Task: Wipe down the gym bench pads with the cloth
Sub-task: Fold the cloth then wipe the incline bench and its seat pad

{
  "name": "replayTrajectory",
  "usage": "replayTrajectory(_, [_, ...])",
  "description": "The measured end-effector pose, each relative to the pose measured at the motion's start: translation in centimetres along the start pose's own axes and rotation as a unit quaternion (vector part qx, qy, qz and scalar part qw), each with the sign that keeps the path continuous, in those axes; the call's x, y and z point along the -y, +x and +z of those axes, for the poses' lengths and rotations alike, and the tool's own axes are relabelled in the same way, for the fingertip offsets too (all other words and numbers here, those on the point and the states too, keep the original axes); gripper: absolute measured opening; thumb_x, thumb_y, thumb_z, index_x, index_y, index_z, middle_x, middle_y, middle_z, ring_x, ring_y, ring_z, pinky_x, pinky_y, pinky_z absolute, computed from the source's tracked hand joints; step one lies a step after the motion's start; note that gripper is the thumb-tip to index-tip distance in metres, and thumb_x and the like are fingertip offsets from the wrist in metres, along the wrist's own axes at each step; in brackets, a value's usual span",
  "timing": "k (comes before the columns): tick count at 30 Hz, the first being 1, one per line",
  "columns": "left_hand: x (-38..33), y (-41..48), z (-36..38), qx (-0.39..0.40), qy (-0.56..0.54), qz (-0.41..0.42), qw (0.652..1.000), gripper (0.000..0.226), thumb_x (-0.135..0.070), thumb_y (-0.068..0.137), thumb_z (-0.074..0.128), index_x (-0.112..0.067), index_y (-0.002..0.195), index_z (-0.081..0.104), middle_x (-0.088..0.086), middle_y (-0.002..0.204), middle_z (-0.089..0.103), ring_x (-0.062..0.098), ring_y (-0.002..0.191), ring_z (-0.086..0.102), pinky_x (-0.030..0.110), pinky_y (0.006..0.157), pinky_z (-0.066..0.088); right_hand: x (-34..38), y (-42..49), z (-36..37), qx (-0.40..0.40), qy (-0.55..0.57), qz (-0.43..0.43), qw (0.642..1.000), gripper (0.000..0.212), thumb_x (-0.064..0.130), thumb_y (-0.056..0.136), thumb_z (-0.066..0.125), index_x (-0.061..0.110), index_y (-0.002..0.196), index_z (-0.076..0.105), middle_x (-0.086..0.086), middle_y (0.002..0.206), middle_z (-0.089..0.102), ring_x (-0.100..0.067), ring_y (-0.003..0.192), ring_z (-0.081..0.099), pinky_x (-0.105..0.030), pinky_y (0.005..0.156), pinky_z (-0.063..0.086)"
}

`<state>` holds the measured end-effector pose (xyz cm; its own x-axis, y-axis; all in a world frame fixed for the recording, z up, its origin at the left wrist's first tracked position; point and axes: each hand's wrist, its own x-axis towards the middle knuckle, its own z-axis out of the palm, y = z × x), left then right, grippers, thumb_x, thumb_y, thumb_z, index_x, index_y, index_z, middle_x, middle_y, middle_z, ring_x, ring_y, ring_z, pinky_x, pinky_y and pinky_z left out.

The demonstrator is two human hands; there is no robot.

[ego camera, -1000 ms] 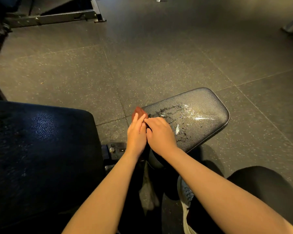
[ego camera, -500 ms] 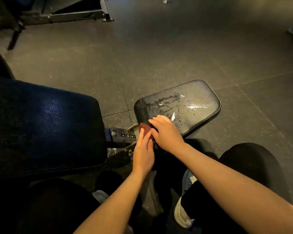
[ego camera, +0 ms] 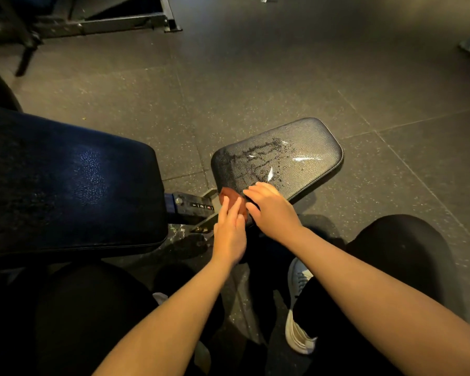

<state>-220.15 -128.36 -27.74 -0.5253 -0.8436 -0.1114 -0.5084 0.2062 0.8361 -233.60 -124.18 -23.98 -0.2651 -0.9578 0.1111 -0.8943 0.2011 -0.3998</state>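
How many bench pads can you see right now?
2. The large back pad fills the left side; the smaller, wet seat pad lies to its right, centre frame. Others may be hidden out of frame.

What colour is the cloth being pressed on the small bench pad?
The cloth is reddish brown, clearest in the head view.

I am looking down at a gym: speckled rubber floor tiles [ego camera: 282, 77] are spreading all around, a black padded seat pad [ego camera: 304, 147] and a larger back pad [ego camera: 65, 185] are flanking a numbered adjustment bracket [ego camera: 197, 206], and a steel machine frame [ego camera: 106, 25] is standing far off left
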Motion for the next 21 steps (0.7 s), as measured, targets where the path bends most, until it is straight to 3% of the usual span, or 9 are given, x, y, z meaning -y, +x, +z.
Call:
replayTrajectory(6, [-0.2, -1.7, -0.3, 0.013, 0.033, 0.011, 0.999, 0.046, -0.023, 0.108, 0.038, -0.027, 0.153, 0.040, 0.000, 0.167, 0.016, 0.015, 0.150, 0.025, 0.027, 0.116, 0.023, -0.1, -1.4, 0.4, -0.022, 0.003, 0.003, 1.000, 0.039, 0.025, 0.096, 0.063, 0.012, 0.134, 0.063, -0.005, 0.141, 0.058, -0.024, 0.140, 0.040, -0.036, 0.120, 0.024])
replayTrajectory(11, [-0.1, 0.0, -0.8, -0.001, 0.050, 0.019, 0.999, 0.046, -0.019, 0.106, 0.042, -0.025, 0.151, 0.045, 0.005, 0.167, 0.020, 0.024, 0.148, 0.031, 0.033, 0.118, 0.024, -0.4, -1.8, 0.9, -0.046, 0.037, 0.017, 0.998, 0.039, 0.020, 0.092, 0.067, 0.009, 0.130, 0.065, -0.008, 0.136, 0.061, -0.027, 0.139, 0.043, -0.042, 0.119, 0.031])
replayTrajectory(17, [-1.4, -2.2, 0.1, 0.026, 0.055, -0.003, 0.998, 0.050, -0.025, 0.108, 0.038, -0.026, 0.157, 0.032, 0.003, 0.169, 0.011, 0.019, 0.151, 0.022, 0.040, 0.118, 0.022, -1.1, -3.2, 0.9, -0.067, 0.038, 0.022, 0.997, 0.038, 0.022, 0.093, 0.067, 0.010, 0.129, 0.066, -0.007, 0.139, 0.058, -0.026, 0.142, 0.038, -0.045, 0.117, 0.034])
replayTrajectory(21, [-1.2, -2.9, -0.5, 0.021, 0.031, -0.012, 0.999, 0.048, -0.023, 0.105, 0.044, -0.024, 0.153, 0.041, 0.003, 0.167, 0.020, 0.016, 0.151, 0.024, 0.029, 0.118, 0.022, -1.0, -3.5, 1.0, -0.105, 0.038, 0.019, 0.994, 0.032, 0.023, 0.092, 0.067, 0.009, 0.121, 0.070, -0.007, 0.130, 0.064, -0.027, 0.134, 0.047, -0.045, 0.111, 0.042])
